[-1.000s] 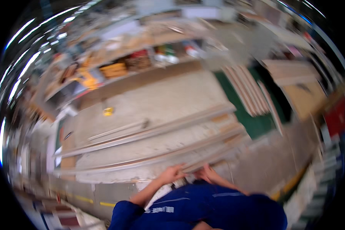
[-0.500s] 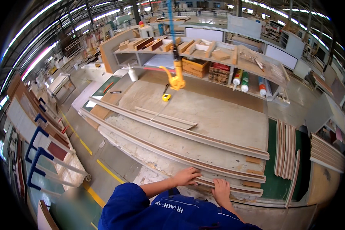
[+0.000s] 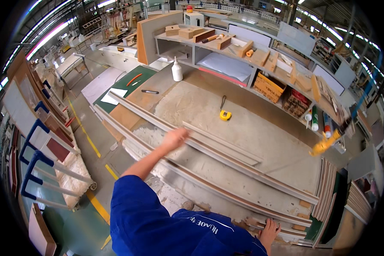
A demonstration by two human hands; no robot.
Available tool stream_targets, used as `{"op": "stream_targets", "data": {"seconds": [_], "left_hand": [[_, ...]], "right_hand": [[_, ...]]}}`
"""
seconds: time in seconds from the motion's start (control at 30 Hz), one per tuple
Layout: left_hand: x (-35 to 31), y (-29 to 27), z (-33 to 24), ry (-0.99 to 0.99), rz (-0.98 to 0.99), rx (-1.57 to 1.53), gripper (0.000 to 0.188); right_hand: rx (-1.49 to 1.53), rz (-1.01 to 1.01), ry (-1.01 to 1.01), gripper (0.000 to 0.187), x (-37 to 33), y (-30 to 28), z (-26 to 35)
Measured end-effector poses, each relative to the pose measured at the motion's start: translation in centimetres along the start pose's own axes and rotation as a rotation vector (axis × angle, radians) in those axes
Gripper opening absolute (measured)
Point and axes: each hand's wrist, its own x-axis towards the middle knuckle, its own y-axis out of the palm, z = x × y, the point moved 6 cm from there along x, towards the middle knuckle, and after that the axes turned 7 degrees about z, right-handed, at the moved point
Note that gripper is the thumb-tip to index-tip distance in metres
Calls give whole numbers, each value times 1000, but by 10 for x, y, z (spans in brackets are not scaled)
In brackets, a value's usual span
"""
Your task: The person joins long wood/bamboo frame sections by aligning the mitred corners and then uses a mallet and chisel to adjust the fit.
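Note:
My left hand (image 3: 176, 138), smeared by motion, is over the far long moulding strip (image 3: 226, 158), near one end of a thin strip (image 3: 213, 137). Its fingers do not show clearly, so I cannot tell whether it holds anything. At the near edge, my right hand (image 3: 269, 232) has its fingers wrapped over a short moulding strip (image 3: 292, 231). Another long moulding (image 3: 192, 176) runs between my hands, roughly parallel to the far one. Beyond the strips lies a yellow tape measure (image 3: 225, 115) on the worn bench top (image 3: 281, 138).
A white squeeze bottle (image 3: 177, 70) and a dark pen (image 3: 150, 91) are on the far left of the bench. A shelf (image 3: 187, 45) with wood blocks spans the back. A yellow air gun (image 3: 324, 145) hangs at right, above stacked strips (image 3: 325, 183). Blue-handled carts (image 3: 38, 158) stand left.
My left hand has left the near short strip and moved forward and left over the far moulding. My right hand stays on the short strip. The view has turned left.

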Motion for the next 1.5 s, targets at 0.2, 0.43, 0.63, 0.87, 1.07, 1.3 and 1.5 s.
{"op": "stream_targets", "data": {"seconds": [0.2, 0.43, 0.63, 0.87, 1.07, 1.3, 1.5], "left_hand": [[71, -48, 281, -532, -9, 354, 24], [94, -7, 435, -836, 266, 754, 29], [105, 38, 496, -679, 417, 1110, 24], [116, -12, 427, -460, 139, 979, 9], [134, -72, 236, -333, -115, 200, 21], [15, 24, -57, 61, 481, -597, 26], [-77, 77, -241, 121, 1015, -878, 31]], "right_hand": [[-103, 31, 231, 69, 12, 8, 25], [-80, 30, 346, 53, 7, 12, 33], [-83, 106, 406, 52, 3, 7, 36], [-70, 127, 444, 61, 7, 0, 41], [159, 42, 310, 70, 10, -6, 45], [287, -10, 175, 80, 8, -17, 43], [253, 44, -53, 72, 13, -9, 26]]}}
